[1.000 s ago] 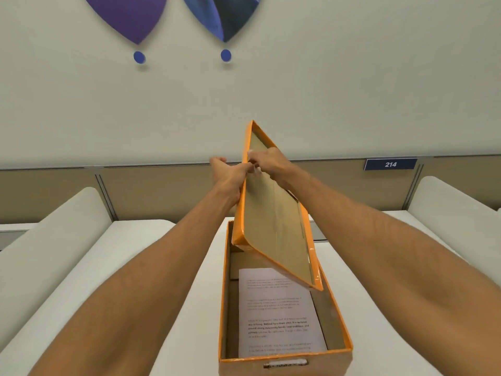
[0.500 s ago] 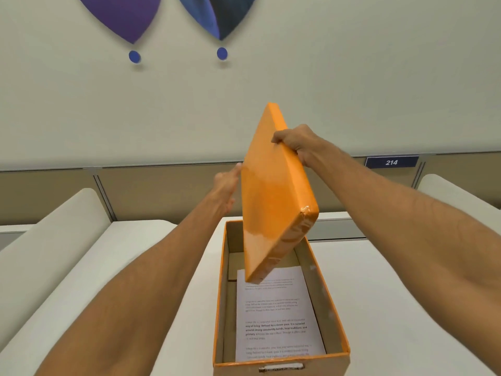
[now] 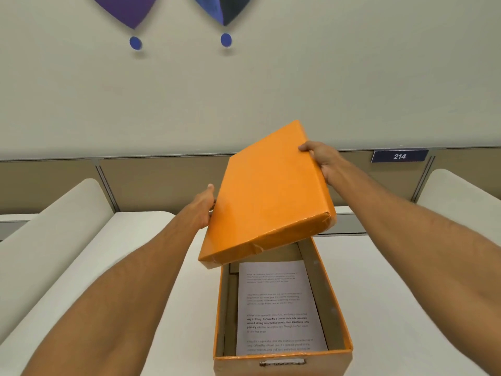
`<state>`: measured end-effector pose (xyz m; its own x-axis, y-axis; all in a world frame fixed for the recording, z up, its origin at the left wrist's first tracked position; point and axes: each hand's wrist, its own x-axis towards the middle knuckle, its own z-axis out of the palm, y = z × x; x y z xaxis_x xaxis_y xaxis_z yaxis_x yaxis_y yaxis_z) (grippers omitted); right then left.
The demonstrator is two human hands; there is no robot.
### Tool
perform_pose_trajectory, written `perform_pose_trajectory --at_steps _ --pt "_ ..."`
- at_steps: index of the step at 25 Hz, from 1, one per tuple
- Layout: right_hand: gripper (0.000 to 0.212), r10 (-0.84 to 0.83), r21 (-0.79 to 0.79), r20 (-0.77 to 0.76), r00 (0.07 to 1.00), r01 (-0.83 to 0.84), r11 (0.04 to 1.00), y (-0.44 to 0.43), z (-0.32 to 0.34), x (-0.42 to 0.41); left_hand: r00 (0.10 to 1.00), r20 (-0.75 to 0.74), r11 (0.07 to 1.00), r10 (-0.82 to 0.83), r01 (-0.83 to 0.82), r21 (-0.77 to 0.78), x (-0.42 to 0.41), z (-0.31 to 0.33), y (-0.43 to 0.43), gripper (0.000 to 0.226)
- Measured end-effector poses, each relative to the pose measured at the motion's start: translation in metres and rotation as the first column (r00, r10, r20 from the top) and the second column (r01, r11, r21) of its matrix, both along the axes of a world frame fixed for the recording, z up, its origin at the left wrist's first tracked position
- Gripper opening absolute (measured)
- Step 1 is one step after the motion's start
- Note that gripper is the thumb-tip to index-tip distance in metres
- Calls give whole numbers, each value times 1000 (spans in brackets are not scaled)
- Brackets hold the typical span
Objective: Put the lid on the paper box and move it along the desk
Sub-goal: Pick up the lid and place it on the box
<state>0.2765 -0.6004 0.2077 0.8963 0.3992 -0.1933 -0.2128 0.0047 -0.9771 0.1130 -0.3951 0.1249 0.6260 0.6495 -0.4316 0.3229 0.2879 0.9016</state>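
Status: lid not yet seated; box not yet moved. Judged roughly at the first third of the task.

The paper box [image 3: 282,316] stands open on the white desk [image 3: 406,294], its near end wall at the bottom of the view. Landmark for all positions below: the box.

The lid [image 3: 267,196] hangs in the air above the far end of the box, orange top face up, tilted so that its near-left corner dips lowest, just over the box's far-left rim. It looks clear of the rim, though contact there cannot be excluded. The lid is also skewed relative to the box's long axis.

Left hand [image 3: 202,206]: pressed against the lid's left edge, thumb up; the fingers are hidden behind or under the lid, so whether they curl under it cannot be told.
Right hand [image 3: 322,161]: clamped on the lid's far-right edge, thumb on top, fingers wrapped beneath.

Remaining, by judgement: square the lid with the box, level it, lower it over all four walls, then push or carry the box along the desk.

Materials: box and lid are cardboard with a glossy orange skin; the inside is plain brown board. The lid's near edge shows creases and a small tear in the skin. Inside the box lies a printed sheet [image 3: 279,308], flat on the bottom. The box's near wall has a slot handle [image 3: 282,362].
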Motion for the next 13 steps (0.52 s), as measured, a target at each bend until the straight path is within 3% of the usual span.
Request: perform_pose_trajectory --at_steps 5,8,13 --pt "42 -1 -207 46 999 11 978 -7 -46 4 998 19 997 62 -62 36 -6 -9 2 46" --pt "26 77 -320 76 994 -49 946 -7 -69 -2 995 27 994 97 -98 45 -3 -14 -6 43" --pt "39 113 -380 87 990 -72 922 -13 -106 -11 997 -15 996 76 -75 42 -3 -27 -15 40"
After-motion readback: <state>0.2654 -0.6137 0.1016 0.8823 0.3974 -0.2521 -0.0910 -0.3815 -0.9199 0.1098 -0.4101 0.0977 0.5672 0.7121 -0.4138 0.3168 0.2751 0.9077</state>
